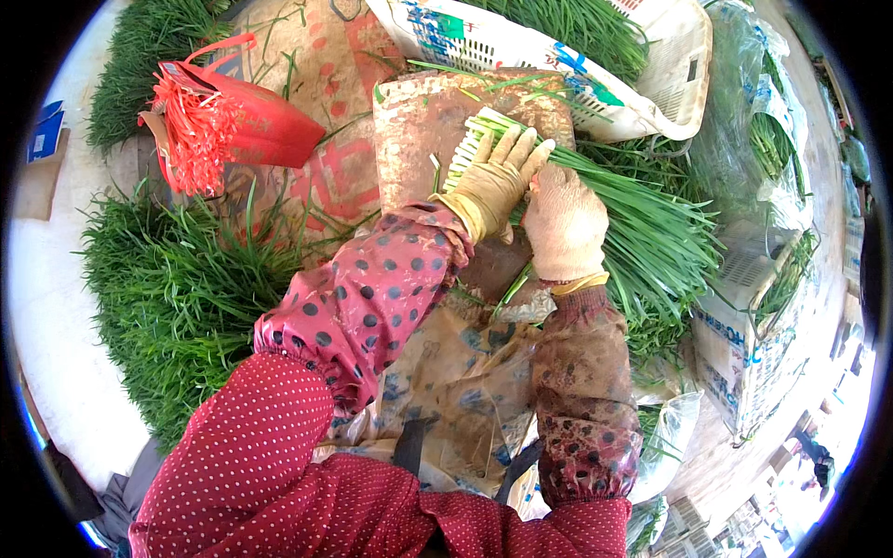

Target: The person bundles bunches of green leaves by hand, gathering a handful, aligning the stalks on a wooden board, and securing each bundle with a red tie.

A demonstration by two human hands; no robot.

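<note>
A bundle of long green garlic chives [642, 216] lies slantwise over a worn, dirt-stained board [418, 132], its pale cut ends toward the upper left. My left hand [499, 178], in a yellowish glove, rests palm down across the bundle near those ends, fingers spread. Just right of it, my right hand [566, 223], in a cream knitted glove, is curled against the stems; its fingertips are hidden, so what it grips is unclear. Left of the board, a red bag [258, 125] holds many red-and-white ties [195, 132].
Heaps of chives lie at left [181, 300] and upper left [146, 63]. A white plastic basket [670, 77] with chives stands beyond the board. At right are a plastic bag of greens [732, 125] and a white crate [732, 349]. Plastic sheeting [453, 376] covers my lap.
</note>
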